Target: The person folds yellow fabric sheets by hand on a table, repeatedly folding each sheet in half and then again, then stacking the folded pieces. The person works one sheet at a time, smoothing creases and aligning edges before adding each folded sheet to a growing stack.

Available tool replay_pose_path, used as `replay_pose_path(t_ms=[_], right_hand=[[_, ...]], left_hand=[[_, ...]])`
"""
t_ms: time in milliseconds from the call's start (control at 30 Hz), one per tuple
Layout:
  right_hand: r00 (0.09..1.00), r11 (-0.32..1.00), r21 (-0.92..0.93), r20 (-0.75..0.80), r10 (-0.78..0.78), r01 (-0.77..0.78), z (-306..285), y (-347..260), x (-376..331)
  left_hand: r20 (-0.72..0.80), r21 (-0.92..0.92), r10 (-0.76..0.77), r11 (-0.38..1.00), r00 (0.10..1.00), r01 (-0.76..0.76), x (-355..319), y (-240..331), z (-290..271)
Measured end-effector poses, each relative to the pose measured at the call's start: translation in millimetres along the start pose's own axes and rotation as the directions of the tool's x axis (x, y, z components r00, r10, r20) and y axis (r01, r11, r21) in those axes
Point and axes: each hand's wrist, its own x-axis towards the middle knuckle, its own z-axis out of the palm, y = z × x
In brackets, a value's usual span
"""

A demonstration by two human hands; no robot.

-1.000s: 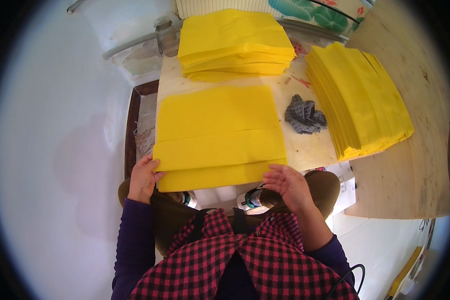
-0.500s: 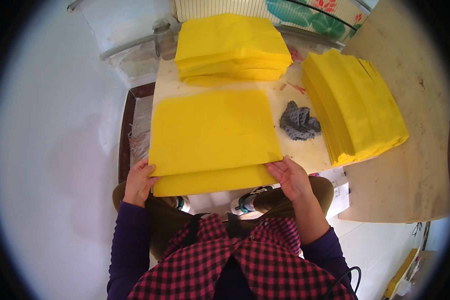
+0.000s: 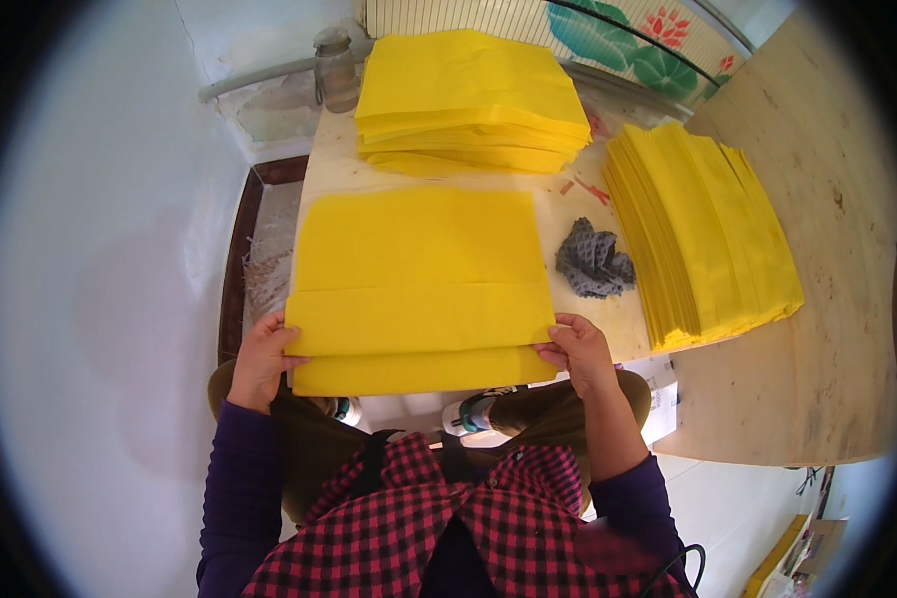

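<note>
A folded yellow cloth sheet [image 3: 419, 239] lies flat on the table before me, a crease running across it. Its near edge overlaps another yellow layer [image 3: 424, 373], which sticks out toward my lap past the table's front. My left hand [image 3: 259, 361] pinches the upper sheet's near left corner between thumb and fingers. At the near right corner, my right hand [image 3: 581, 351] grips the same sheet, fingers curled beneath it. How many layers each hand holds is hidden.
Behind the sheet is a tall yellow cloth stack [image 3: 473, 90]; another stack [image 3: 703, 239] stands at the right. A crumpled grey cloth [image 3: 595, 261] and red scraps [image 3: 593, 191] lie between. A lidded bottle [image 3: 336, 75] stands at the back left. A wooden board [image 3: 827, 259] is at far right.
The upper sheet's near edge has become more level, its right corner coming slightly toward me with my right hand. Both hands keep their grip. The whole view has shifted a little.
</note>
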Motion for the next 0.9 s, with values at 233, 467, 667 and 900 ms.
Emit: replay_pose_path(t_ms=[233, 467, 667, 900], right_hand=[[1.000, 0.991, -0.136, -0.010, 0.014, -0.015, -1, -16, 12], [0.999, 0.968, -0.248, 0.008, -0.046, 0.047, 10, -41, 53], [0.999, 0.927, -0.372, 0.000, -0.053, 0.049, 28, -67, 106], [0.986, 0.930, -0.330, 0.022, -0.165, 0.163, 46, -70, 135]], left_hand=[[0.048, -0.003, -0.042, 0.999, 0.998, 0.042, 21, 24, -7], [0.024, 0.022, 0.012, 1.000, 1.000, -0.013, 62, 44, 1], [0.014, 0.054, 0.083, 0.995, 0.996, -0.084, 91, 60, 16], [-0.042, -0.146, 0.085, 0.985, 0.995, -0.091, 110, 50, 14]])
